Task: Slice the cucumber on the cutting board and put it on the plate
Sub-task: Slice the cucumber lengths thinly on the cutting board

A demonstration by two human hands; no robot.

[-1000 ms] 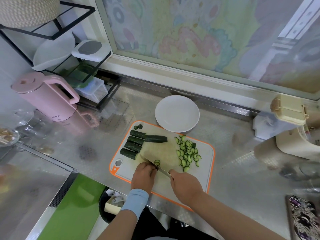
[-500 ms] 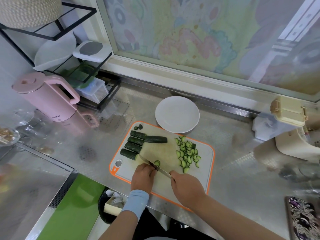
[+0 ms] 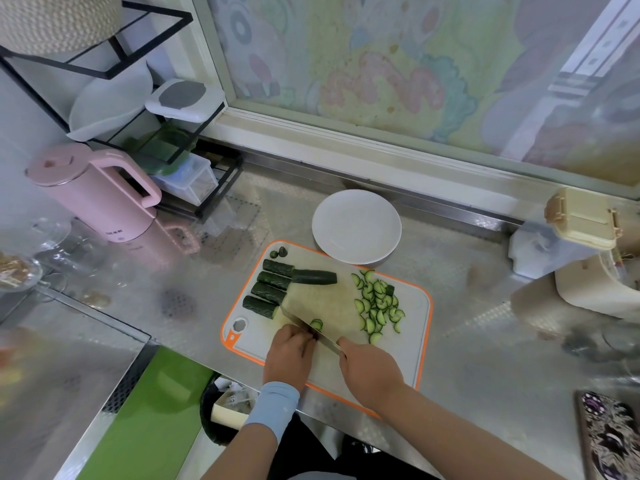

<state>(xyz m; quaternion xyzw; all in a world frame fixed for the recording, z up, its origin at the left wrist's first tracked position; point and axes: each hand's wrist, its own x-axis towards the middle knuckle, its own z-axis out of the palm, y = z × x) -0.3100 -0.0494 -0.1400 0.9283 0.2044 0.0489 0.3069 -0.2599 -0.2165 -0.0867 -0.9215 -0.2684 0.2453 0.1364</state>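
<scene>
A white cutting board (image 3: pixel 412 344) with an orange rim lies on the steel counter. Several dark green cucumber lengths (image 3: pixel 273 292) lie at its left, and a pile of thin half-moon slices (image 3: pixel 375 304) at its right. My right hand (image 3: pixel 370 370) grips a knife (image 3: pixel 304 325) whose blade runs up-left across the board. My left hand (image 3: pixel 289 355) curls over a cucumber piece beside the blade; the piece is hidden under the fingers. A few fresh slices (image 3: pixel 317 323) sit against the blade. The white plate (image 3: pixel 356 225) stands bare just behind the board.
A pink kettle (image 3: pixel 97 195) and a black wire rack (image 3: pixel 145 109) with containers stand at the back left. A beige lidded box (image 3: pixel 583 223) and a white appliance (image 3: pixel 595 289) are at the right. A patterned phone (image 3: pixel 613 441) lies at the front right. A bin (image 3: pixel 225 410) sits below the counter edge.
Both hands and the knife stay in nearly the same spot on the board; only slight shifts of the blade show. The cucumber lengths, slice pile and plate have not moved.
</scene>
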